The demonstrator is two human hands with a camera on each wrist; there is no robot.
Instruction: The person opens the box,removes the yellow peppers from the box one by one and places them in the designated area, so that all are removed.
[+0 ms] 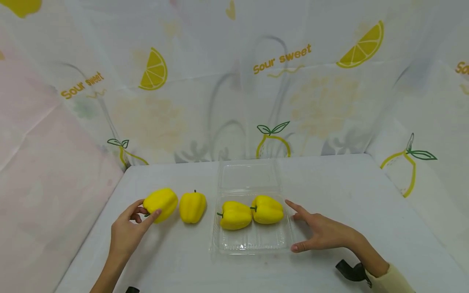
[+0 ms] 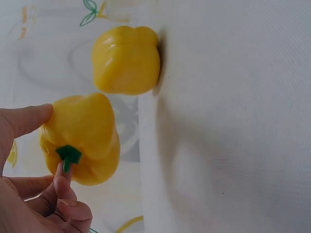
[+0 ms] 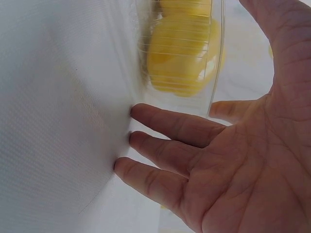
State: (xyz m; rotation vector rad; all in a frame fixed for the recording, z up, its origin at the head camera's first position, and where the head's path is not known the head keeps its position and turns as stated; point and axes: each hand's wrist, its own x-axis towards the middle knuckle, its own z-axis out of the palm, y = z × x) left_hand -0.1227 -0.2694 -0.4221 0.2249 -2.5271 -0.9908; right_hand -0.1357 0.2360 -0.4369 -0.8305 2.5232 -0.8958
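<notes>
My left hand (image 1: 126,234) grips a yellow bell pepper (image 1: 163,203) between thumb and fingers. In the left wrist view this pepper (image 2: 92,131) is held off the table, its green stem turned toward the fingers. A second yellow pepper (image 1: 192,208) rests on the table just right of it. Two more peppers, a left one (image 1: 235,215) and a right one (image 1: 268,210), lie on their sides in the clear plastic container (image 1: 253,243). Beside the container's right side, my right hand (image 1: 322,232) has its fingers spread; in the right wrist view the index finger touches the container wall.
The container's hinged clear lid (image 1: 249,177) lies folded back behind it on the white table (image 1: 337,183). A lemon-print curtain (image 1: 234,101) hangs behind and at the sides. A black object (image 1: 351,270) is by the right wrist, another (image 1: 132,289) at the lower left.
</notes>
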